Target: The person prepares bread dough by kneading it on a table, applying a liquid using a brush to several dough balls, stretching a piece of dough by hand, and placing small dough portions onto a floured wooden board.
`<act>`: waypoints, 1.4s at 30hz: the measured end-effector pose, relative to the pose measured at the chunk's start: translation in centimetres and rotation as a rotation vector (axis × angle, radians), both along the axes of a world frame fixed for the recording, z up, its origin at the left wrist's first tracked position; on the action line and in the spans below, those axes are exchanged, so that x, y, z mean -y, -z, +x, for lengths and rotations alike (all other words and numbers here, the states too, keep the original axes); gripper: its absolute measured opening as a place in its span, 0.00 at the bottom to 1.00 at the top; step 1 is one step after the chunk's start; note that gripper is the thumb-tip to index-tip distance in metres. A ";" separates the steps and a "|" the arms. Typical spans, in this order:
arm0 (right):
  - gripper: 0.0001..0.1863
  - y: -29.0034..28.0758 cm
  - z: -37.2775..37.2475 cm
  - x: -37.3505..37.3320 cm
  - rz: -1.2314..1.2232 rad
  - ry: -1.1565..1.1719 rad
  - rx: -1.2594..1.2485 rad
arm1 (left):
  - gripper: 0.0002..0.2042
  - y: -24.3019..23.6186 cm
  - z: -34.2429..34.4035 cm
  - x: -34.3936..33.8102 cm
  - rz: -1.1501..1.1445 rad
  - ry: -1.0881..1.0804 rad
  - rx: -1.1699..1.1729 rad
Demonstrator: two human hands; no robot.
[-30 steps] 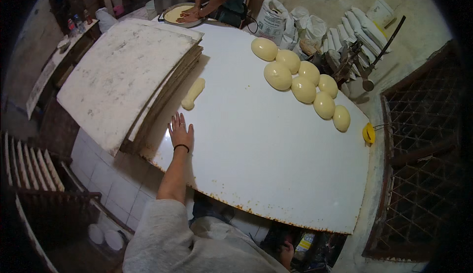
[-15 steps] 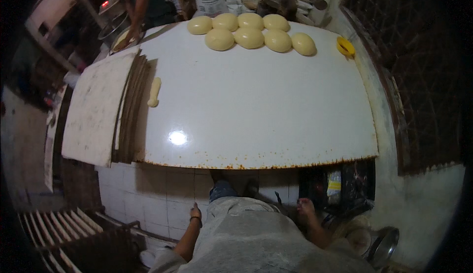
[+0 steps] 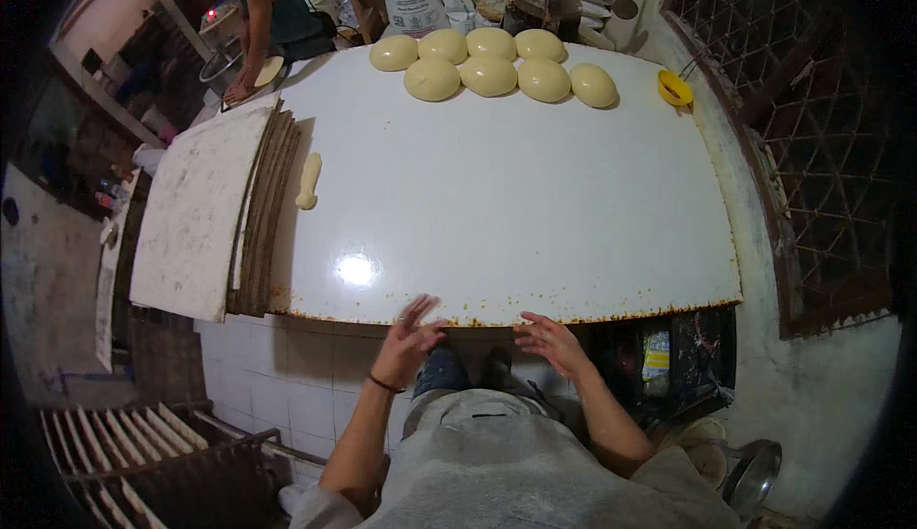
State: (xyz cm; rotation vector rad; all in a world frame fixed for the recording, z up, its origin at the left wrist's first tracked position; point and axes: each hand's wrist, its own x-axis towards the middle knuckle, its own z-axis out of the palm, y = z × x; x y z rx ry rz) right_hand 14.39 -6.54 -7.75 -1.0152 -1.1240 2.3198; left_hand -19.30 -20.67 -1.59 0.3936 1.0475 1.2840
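Observation:
Over the rusty near edge of the white table (image 3: 516, 204), my left hand (image 3: 409, 340) is raised with its fingers spread and nothing in it. To its right, my right hand (image 3: 551, 342) is at the same edge, fingers apart and holding nothing. Several smooth, pale yellow dough balls (image 3: 489, 76) sit in two rows at the far side, well beyond my reach as it stands. On the left part of the table lies a small stick-shaped piece of dough (image 3: 309, 183), thicker at its ends.
Stacked boards (image 3: 196, 209) cover the table's left end. A yellow ring-shaped item (image 3: 674, 89) rests at the far right, by the wall lattice (image 3: 812, 147). Beyond the far left corner, another person (image 3: 263, 28) works over dough. A slatted rack (image 3: 124, 441) stands low at left.
Both my hands have risen from beside my body to the table's near edge, their fingers spreading. The dough has stayed put; the other person's body has shifted slightly.

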 end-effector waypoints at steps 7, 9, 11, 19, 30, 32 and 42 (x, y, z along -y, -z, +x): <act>0.45 -10.9 -14.9 -3.0 0.126 0.029 -0.146 | 0.21 -5.0 6.4 -10.4 0.333 0.939 0.160; 0.40 -9.5 -16.0 -4.7 0.289 0.206 -0.145 | 0.27 -6.9 4.2 -12.3 0.262 0.928 0.174; 0.38 -10.8 -18.5 -4.5 0.369 0.310 -0.149 | 0.31 -6.3 3.2 -13.4 0.333 0.845 -0.032; 0.35 0.2 -21.8 -7.4 -0.182 0.266 -0.134 | 0.24 -4.8 -2.5 -16.9 0.364 0.853 -0.018; 0.29 14.7 -1.3 -12.6 1.098 0.431 1.616 | 0.34 13.1 -25.2 -3.3 -0.415 0.014 -1.835; 0.31 15.3 2.3 -11.8 1.052 0.269 1.720 | 0.34 14.3 -27.5 0.5 -0.434 0.017 -1.811; 0.36 9.8 -13.0 -16.2 1.154 0.126 1.596 | 0.43 11.6 -24.9 -16.0 -0.206 0.311 -1.854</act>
